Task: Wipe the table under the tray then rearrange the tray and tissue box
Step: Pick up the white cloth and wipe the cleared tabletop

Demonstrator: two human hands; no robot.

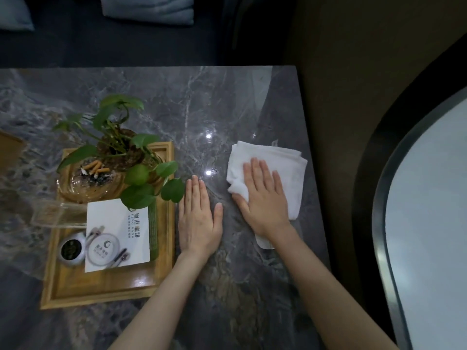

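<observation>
Currently both hands lie flat on the surface [202,102], a grey marble top. Right hand [262,198] lies palm down on a folded white cloth [273,157], fingers spread and extended, not gripping, just pressing it onto the surface near the right edge. Cloth sticks out past the fingertips and on the right side of the hand; a bit of it also shows below the wrist.

Left hand [199,218] is open, fingers together, palm flat on bare marble. It holds nothing. It sits just right of the tray [101,294], its outer edge close to or touching the tray's right rim; cannot tell which. The two hands are near each other, with a strip of bare surface between them.

Tray is wooden, rectangular, on the left half of the surface. In it: a potted plant [121,145] at the far end, leaves hanging over the right rim; a glass ashtray [88,178] with cigarette butts, in front of the plant; a white card [116,233] with printed text and a logo, lying flat mid-tray; a small round tin [72,250] left of the card. A clear acrylic box [58,214] overlaps the tray's left rim.

Tissue box: cannot identify it for sure. A brown wooden corner [10,147] shows at the far left edge.
</observation>
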